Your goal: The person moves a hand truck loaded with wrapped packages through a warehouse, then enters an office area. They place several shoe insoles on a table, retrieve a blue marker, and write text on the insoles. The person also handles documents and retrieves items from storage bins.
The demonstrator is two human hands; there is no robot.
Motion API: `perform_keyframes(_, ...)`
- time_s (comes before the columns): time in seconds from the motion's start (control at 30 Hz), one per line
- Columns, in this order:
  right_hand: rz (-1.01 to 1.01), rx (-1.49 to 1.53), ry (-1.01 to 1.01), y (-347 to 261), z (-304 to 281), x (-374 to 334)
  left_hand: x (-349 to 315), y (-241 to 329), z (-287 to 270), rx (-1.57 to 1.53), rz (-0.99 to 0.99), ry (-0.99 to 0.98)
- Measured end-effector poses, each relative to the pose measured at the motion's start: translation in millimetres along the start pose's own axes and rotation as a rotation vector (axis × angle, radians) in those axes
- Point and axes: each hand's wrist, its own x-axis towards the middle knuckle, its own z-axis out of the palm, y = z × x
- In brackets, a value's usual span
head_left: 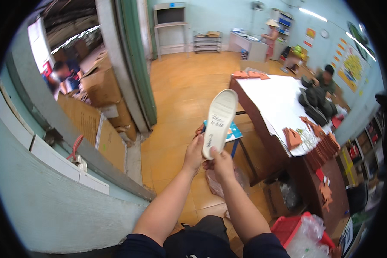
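A white shoe sole (221,114) with dark handwritten marks points away from me, its wider end up and tilted a little to the right. My left hand (195,151) is closed on its lower left edge. With the thumb on its face, my right hand (222,163) grips the lower end from the right. The fingers behind the sole are partly hidden. Beyond it, a small stool with a blue and white top (234,132) shows partly.
On my right a long brown table (262,124) carries white sheeting, orange-brown cut pieces (292,138) and a dark bag (316,103). A red crate (284,230) holds clear plastic bags. Cardboard boxes (101,81) fill the left doorway. Other people are farther off.
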Motion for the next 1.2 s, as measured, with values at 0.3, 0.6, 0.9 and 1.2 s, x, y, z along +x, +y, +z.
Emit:
perform_keyframes(0.3,0.421,0.075,-0.535,66,6,57,49,16,-72,-0.489,0.028,0.025)
perform_keyframes(0.6,0.666,0.471,-0.82,16,-42,186,152,-6,-34,-0.171,-0.081,-0.055)
perform_keyframes(0.9,0.7,-0.007,-0.644,24,-38,304,264,13,-96,-0.233,0.1,0.118)
perform_keyframes(1.2,0.238,-1.403,-0.723,114,-82,494,427,-14,-245,-0.256,-0.313,0.178)
